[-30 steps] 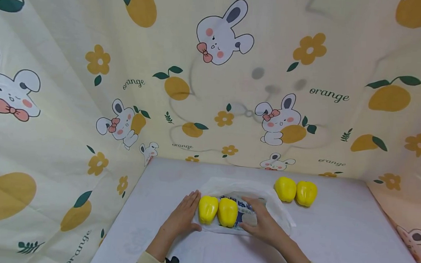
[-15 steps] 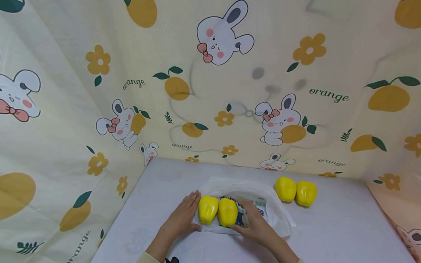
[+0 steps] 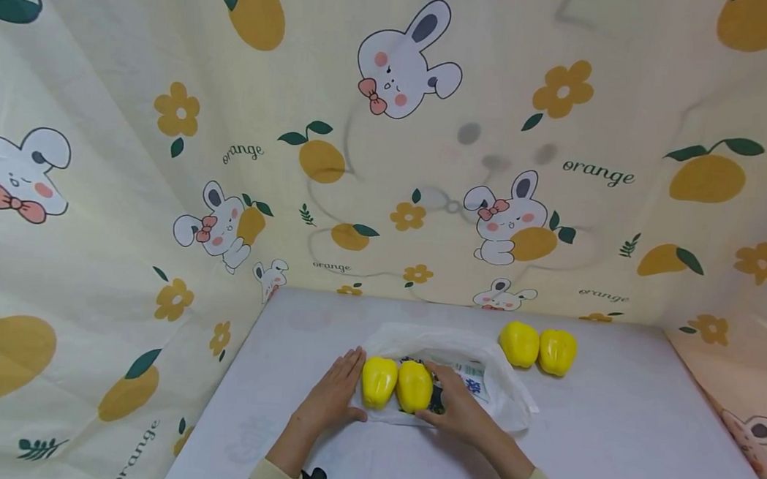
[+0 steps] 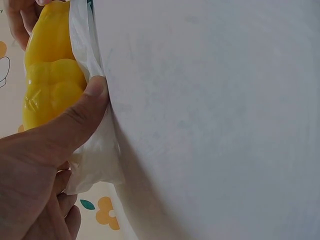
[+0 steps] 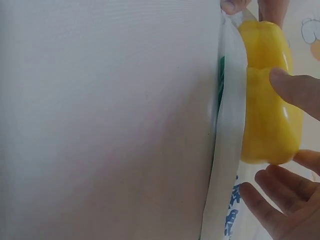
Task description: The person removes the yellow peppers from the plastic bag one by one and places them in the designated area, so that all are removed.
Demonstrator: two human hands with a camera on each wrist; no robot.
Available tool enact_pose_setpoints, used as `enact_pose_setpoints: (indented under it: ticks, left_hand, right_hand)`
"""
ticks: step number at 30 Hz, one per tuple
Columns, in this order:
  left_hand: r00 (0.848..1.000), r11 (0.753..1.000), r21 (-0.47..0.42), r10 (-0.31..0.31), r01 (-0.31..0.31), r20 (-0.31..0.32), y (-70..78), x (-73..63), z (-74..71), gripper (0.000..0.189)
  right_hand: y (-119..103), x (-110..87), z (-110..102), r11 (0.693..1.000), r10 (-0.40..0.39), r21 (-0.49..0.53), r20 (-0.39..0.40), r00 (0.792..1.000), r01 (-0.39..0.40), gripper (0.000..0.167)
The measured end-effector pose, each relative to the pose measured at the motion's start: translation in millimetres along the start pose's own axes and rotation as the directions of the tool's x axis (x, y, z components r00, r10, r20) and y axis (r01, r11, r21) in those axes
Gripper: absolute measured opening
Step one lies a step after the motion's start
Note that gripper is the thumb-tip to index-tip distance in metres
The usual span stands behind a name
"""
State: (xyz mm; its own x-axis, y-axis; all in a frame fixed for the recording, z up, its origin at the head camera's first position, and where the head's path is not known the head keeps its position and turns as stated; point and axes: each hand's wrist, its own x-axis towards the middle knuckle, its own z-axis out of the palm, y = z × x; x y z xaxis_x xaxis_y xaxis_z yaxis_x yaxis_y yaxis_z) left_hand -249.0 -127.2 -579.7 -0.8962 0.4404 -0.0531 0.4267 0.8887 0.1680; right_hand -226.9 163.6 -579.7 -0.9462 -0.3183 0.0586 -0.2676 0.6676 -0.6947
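Two yellow bell peppers, a left one [image 3: 379,382] and a right one [image 3: 414,388], lie side by side on a white plastic bag [image 3: 508,401] with blue print. My left hand [image 3: 331,386] rests along the bag's left end, fingers extended beside the left pepper. In the left wrist view its thumb [image 4: 82,117] touches the bag's edge in front of that pepper. At the right pepper's other side is my right hand [image 3: 462,405], thumb and fingers spread apart. The right wrist view has its thumb [image 5: 295,90] overlapping the pepper and its fingertips at the pepper's end.
Two more yellow bell peppers, one [image 3: 518,344] beside the other [image 3: 557,353], sit behind the bag's right end. All of it is on a pale table [image 3: 609,429]. A printed curtain [image 3: 386,196] with rabbits and oranges rises along the back and sides.
My right hand has moved left across the bag up to the right pepper, uncovering more blue print behind it. The left hand and the peppers have stayed in place.
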Motion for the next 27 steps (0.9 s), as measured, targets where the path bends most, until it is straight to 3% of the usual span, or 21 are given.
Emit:
enact_pose_setpoints:
  ticks: [27]
  left_hand:
    - [1.0, 1.0, -0.01, 0.017, -0.017, -0.019, -0.9, 0.1, 1.9, 0.12]
  right_hand:
    - [-2.0, 1.5, 3.4, 1.0, 0.022, 0.013, -0.014, 1.0, -0.021, 0.097]
